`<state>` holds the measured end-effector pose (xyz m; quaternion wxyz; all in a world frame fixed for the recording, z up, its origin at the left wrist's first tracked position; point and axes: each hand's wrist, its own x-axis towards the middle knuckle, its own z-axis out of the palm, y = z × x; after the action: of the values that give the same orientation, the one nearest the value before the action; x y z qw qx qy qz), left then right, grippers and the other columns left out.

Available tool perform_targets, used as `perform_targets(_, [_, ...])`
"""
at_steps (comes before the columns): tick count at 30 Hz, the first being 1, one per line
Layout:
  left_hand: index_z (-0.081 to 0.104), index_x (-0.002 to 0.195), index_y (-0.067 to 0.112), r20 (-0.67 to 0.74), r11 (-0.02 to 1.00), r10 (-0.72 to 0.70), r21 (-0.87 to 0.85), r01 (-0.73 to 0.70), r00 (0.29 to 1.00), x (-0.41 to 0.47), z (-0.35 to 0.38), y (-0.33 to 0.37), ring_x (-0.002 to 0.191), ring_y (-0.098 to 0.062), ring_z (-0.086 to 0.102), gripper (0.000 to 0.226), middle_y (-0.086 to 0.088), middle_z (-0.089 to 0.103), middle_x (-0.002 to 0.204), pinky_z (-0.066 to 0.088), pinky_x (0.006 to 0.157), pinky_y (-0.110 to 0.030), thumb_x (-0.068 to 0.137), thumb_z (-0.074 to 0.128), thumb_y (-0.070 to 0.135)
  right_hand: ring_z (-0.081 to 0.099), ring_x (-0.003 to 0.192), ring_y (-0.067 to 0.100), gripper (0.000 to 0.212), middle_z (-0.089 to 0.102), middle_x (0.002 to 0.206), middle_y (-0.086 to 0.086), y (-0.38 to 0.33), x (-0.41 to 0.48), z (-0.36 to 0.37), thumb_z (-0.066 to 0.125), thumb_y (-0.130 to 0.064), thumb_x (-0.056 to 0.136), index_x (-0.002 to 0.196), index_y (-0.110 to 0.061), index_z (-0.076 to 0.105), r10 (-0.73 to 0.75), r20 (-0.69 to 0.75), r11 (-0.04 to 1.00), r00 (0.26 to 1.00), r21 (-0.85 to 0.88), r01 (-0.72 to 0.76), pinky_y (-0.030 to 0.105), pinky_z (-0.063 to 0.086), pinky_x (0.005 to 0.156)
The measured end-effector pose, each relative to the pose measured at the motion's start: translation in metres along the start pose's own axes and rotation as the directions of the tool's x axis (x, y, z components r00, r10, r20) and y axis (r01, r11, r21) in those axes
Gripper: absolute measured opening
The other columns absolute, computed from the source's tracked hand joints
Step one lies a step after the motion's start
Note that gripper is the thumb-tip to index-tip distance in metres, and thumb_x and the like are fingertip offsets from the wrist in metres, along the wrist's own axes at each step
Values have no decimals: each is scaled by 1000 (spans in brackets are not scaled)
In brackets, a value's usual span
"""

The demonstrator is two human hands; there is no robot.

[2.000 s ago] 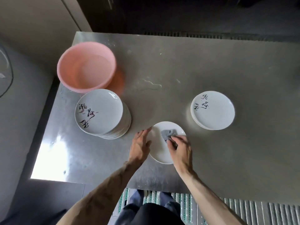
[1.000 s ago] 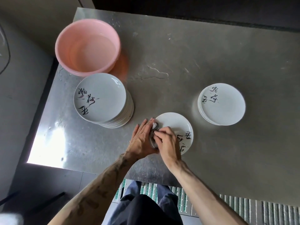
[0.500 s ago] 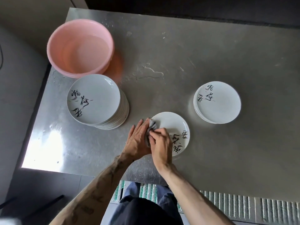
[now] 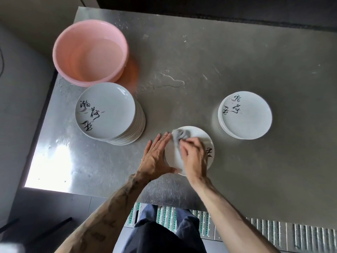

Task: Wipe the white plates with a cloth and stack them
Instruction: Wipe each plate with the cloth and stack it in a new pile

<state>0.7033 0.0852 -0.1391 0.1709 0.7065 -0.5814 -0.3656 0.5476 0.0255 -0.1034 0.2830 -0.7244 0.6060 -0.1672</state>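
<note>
Pinching a grey cloth, the right hand rubs the plate at lower centre; the left hand, fingers straight, steadies its rim.

I get dim, soft light overall; hard glare on the surface at 8 o'clock. The cloth & right hand are smeared by motion blur. Edges bow, wide-angle lens; 12 o'clock strip nearly black. The pink tub tints surface at its 4 o'clock.
</note>
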Motion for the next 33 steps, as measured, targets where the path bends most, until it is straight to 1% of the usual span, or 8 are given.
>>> perform_targets(3, [14,162,28,-36,1000,-2,2,2,999,0,0,1,158,-11,4,134,18,11,167,5,129,-47,58,93,56,51,91,9,16,57,103,-9,-13,-28,11,74,-16,90,105,-19,77,-130,151,990,980,70,121,17,41,82])
perform_targets(6, [13,164,28,2,999,-17,29,17,1000,1,0,2,158,-6,-3,139,17,9,169,-1,129,-41,55,92,63,59,96,14,20,61,106,-6,3,-22,0,76,-16,90,109,-17,79,-190,240,982,952,67,179,29,52,89])
perform_targets(10, [13,165,28,18,999,-20,36,19,1000,0,0,4,156,-1,-9,142,17,6,171,-6,126,-36,50,77,83,63,94,17,19,63,104,-2,10,-5,-11,79,-16,88,107,-14,80,-80,169,997,982,37,75,33,55,87])
perform_targets(14, [17,164,25,-17,997,-22,77,23,1000,-1,1,2,158,-7,0,136,14,12,171,4,129,-44,57,88,66,59,93,10,23,63,107,-5,-10,-20,2,76,-17,90,113,-14,78,-125,264,989,956,113,98,22,49,92])
perform_targets(16, [13,165,26,14,994,-4,111,2,1000,-1,1,1,158,-10,-3,138,12,8,171,2,129,-44,57,90,64,58,94,6,24,62,108,-8,-4,-28,-4,75,-17,91,115,-16,78,-147,312,986,939,123,114,16,47,92])
perform_targets(21, [5,163,39,46,991,2,134,-8,999,-1,3,7,157,-9,-16,140,16,-7,171,-10,126,-42,53,80,80,62,93,9,21,64,105,-8,27,-24,-29,76,-16,91,112,-15,80,-126,335,992,934,48,117,27,53,90])
perform_targets(29, [-4,161,45,40,990,-6,138,0,999,0,5,3,157,-9,-17,142,19,-11,168,-9,126,-47,50,70,93,61,97,10,18,65,108,-8,44,-34,-43,75,-16,92,108,-17,81,-142,358,988,923,-6,154,27,53,90])
perform_targets(33, [-7,160,46,46,989,-12,147,5,999,0,5,6,156,-11,-18,144,19,-13,167,-12,125,-47,50,75,88,63,94,13,16,67,105,-7,46,-36,-46,78,-14,89,104,-16,82,-124,310,990,943,-20,137,26,53,88])
